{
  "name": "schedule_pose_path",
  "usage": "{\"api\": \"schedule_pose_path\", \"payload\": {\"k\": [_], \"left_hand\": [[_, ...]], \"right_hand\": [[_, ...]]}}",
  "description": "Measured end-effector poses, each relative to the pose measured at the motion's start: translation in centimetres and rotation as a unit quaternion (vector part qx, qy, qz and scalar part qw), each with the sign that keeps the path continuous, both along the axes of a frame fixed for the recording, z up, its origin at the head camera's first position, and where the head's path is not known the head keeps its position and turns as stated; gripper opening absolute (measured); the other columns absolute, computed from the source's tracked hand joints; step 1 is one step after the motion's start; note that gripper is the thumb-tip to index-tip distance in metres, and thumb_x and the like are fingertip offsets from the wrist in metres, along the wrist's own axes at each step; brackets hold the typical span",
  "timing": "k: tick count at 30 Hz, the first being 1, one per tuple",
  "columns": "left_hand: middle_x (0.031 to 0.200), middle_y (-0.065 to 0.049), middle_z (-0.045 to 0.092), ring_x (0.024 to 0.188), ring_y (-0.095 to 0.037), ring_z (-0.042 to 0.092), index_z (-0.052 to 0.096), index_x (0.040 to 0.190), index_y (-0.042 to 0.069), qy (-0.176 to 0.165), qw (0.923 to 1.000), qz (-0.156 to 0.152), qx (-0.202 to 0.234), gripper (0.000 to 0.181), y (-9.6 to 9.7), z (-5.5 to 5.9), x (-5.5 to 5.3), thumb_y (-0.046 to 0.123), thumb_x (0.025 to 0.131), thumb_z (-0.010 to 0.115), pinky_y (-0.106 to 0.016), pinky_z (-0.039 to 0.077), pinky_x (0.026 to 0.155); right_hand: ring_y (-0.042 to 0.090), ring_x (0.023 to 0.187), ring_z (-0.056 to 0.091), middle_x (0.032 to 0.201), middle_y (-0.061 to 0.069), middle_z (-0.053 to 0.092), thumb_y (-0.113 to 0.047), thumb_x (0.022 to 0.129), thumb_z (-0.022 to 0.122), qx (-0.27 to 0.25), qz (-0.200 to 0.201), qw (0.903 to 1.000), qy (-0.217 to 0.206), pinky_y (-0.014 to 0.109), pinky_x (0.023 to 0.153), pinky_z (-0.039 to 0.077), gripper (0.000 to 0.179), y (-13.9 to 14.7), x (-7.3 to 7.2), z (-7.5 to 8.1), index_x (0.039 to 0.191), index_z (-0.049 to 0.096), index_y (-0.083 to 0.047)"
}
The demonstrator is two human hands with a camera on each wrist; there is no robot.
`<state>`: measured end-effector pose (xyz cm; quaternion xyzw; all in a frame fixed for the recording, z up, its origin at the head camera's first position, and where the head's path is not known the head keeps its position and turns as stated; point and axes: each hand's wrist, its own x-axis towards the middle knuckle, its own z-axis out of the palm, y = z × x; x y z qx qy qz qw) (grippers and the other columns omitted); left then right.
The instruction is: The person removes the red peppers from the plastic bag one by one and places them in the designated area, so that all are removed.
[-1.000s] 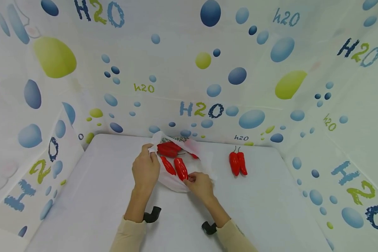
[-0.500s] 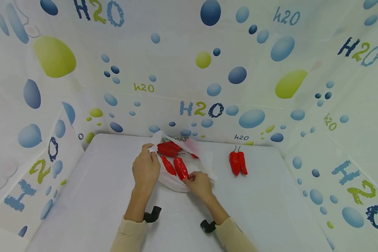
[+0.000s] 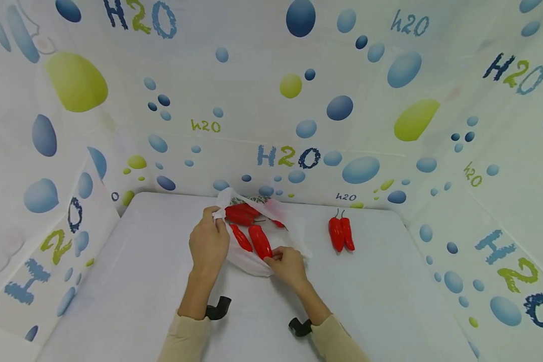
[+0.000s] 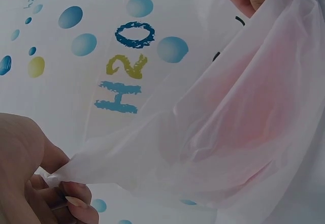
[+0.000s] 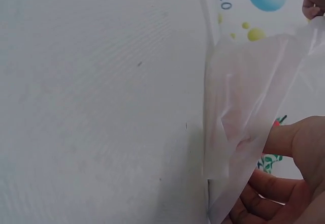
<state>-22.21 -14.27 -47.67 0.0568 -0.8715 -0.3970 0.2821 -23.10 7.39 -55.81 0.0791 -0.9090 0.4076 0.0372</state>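
A thin white plastic bag (image 3: 249, 262) lies open near the table's back edge, with several red peppers inside. My left hand (image 3: 209, 242) pinches the bag's left edge between thumb and fingers and draws it up taut, as the left wrist view shows. At the bag's near rim, my right hand (image 3: 288, 265) pinches the lower end of a glossy red pepper (image 3: 259, 241). A slimmer red pepper (image 3: 241, 238) lies left of it, and a bigger red pepper (image 3: 242, 214) lies behind. In the right wrist view, the bag's side (image 5: 249, 97) hides what the right fingertips hold.
Two red peppers (image 3: 337, 234) with thin stems lie side by side on the white table (image 3: 380, 291), right of the bag. A white curtain wall (image 3: 249, 85) with blue and green drops rises behind. Black wrist mounts (image 3: 218, 308) stick out below the hands.
The pepper at my right hand has turned slightly, its shine looking different. A small pepper's stem now shows at the bag's right side. Both hands stay almost in place.
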Motion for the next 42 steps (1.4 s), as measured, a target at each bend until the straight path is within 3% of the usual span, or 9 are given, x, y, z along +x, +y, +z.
{"api": "schedule_pose_path", "payload": {"k": [10, 22, 32, 42], "left_hand": [[0.067, -0.011, 0.062, 0.049, -0.022, 0.049, 0.059, 0.135, -0.002, -0.009, 1.0, -0.002, 0.0, 0.035, 0.1, 0.2, 0.1, 0.014, 0.104, 0.054, -0.032, 0.046, 0.049], [0.071, -0.014, 0.067, 0.049, -0.022, 0.051, 0.06, 0.134, -0.002, -0.002, 1.0, 0.001, -0.006, 0.034, 0.2, 0.0, 0.0, 0.011, 0.102, 0.059, -0.038, 0.052, 0.051], [0.065, -0.011, 0.061, 0.047, -0.021, 0.048, 0.06, 0.134, -0.003, -0.004, 1.0, 0.005, -0.008, 0.036, 0.4, 0.2, 0.2, 0.012, 0.101, 0.06, -0.033, 0.047, 0.051], [0.064, -0.01, 0.06, 0.047, -0.02, 0.046, 0.06, 0.133, -0.003, 0.004, 1.0, 0.001, -0.009, 0.035, 0.4, 0.0, 0.1, 0.011, 0.101, 0.06, -0.031, 0.045, 0.049]], "right_hand": [[0.014, 0.073, 0.067, 0.084, 0.004, 0.074, -0.018, 0.09, 0.082, -0.027, -0.005, 0.9995, -0.018, 0.028, 0.063, 0.057, 0.02, 0.3, 0.2, 0.1, 0.099, 0.076, -0.001], [0.016, 0.078, 0.067, 0.089, 0.003, 0.073, -0.019, 0.092, 0.081, -0.053, -0.015, 0.9983, -0.02, 0.029, 0.067, 0.057, 0.02, 0.5, 0.6, 1.7, 0.106, 0.078, -0.005], [0.015, 0.078, 0.065, 0.089, 0.0, 0.073, -0.021, 0.093, 0.08, -0.057, -0.022, 0.9981, -0.012, 0.028, 0.064, 0.056, 0.022, 0.9, 0.3, 1.8, 0.109, 0.078, -0.006], [0.017, 0.075, 0.066, 0.088, 0.002, 0.073, -0.019, 0.093, 0.079, -0.098, -0.032, 0.9946, -0.004, 0.029, 0.061, 0.056, 0.023, 1.6, 0.3, 2.2, 0.111, 0.076, -0.004]]}}
